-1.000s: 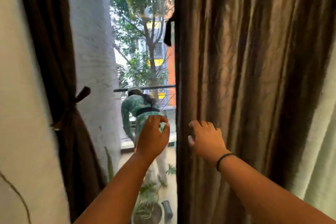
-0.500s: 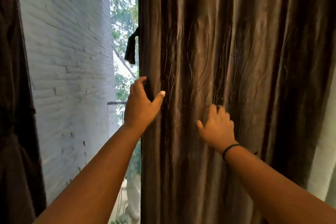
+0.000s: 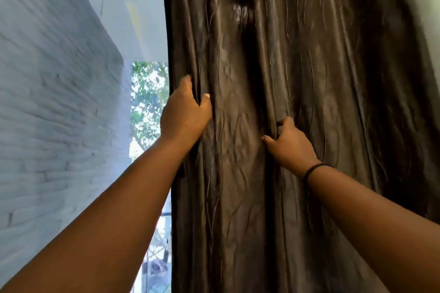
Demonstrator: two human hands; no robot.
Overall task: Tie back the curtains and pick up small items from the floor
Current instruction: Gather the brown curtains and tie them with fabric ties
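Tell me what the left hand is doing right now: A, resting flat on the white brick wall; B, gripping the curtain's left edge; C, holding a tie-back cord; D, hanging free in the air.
B: the left hand wraps the brown curtain's left edge, thumb in front of the fabric.

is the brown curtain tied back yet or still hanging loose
Hanging loose. The curtain falls straight, no tie visible; left hand and right hand grip its folds.

Curtain [image 3: 297,102] — glossy, crinkled brown cloth; wall [image 3: 59,102] — rough white-painted brick.
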